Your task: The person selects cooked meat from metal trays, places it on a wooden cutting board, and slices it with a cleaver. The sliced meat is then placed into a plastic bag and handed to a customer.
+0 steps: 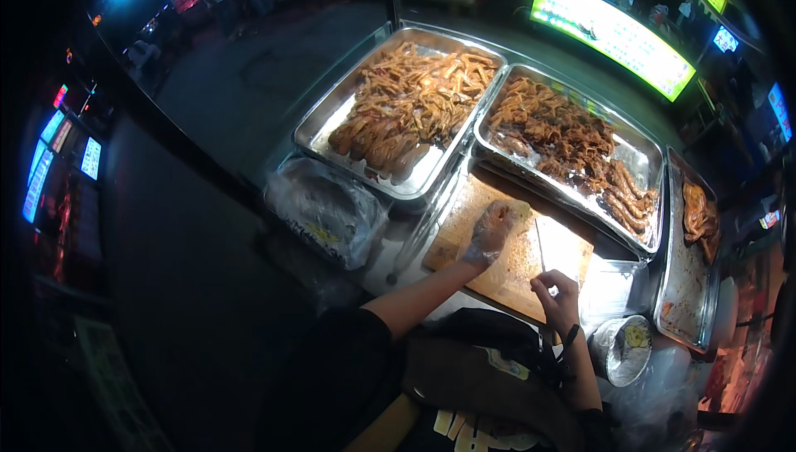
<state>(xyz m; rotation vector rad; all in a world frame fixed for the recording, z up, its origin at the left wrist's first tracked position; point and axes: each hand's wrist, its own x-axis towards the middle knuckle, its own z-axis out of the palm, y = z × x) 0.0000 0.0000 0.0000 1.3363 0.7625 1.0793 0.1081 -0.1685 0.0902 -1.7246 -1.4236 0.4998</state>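
My left hand (492,235), in a clear plastic glove, rests on the wooden cutting board (464,196). Its fingers are curled down over a small brownish piece, too unclear to name. Closer to me, my right hand (558,294) is bare, with a dark band at the wrist. It is closed at the near end of a cleaver (565,246), whose broad blade shines white over the board's right part. Most of the handle is hidden by my fingers. The blade stands apart from my left hand, to its right.
Beyond the board stand metal trays of braised meat, one at left (402,187) and one at right (649,162). A third tray (684,319) holds a brown roasted bird (701,216). A plastic-wrapped bundle (327,207) lies left, a round lined container (622,352) right.
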